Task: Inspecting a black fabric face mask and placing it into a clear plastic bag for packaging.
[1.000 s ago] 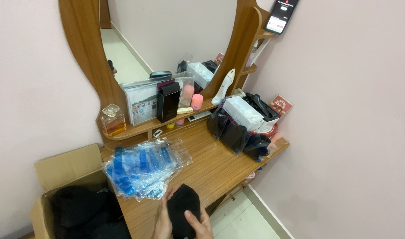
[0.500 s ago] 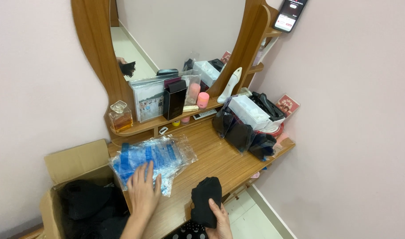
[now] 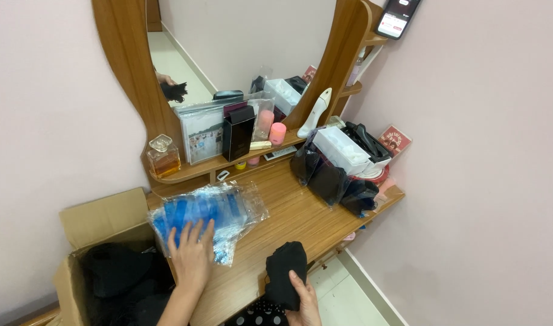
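Observation:
My left hand lies flat, fingers spread, on a stack of clear plastic bags with blue printing at the left of the wooden dressing table. My right hand grips a folded black cloth item at the table's front edge, holding it upright from below. An open cardboard box with black fabric inside stands to the left of the table, beside my left arm.
A shelf under the oval mirror carries a perfume bottle, a black box, a pink candle and a white shoe-shaped ornament. Dark packed bags lie at the right. A phone is mounted top right.
My left hand let go of the black cloth and moved left onto the plastic bags. My right hand kept the cloth and shifted it to the right.

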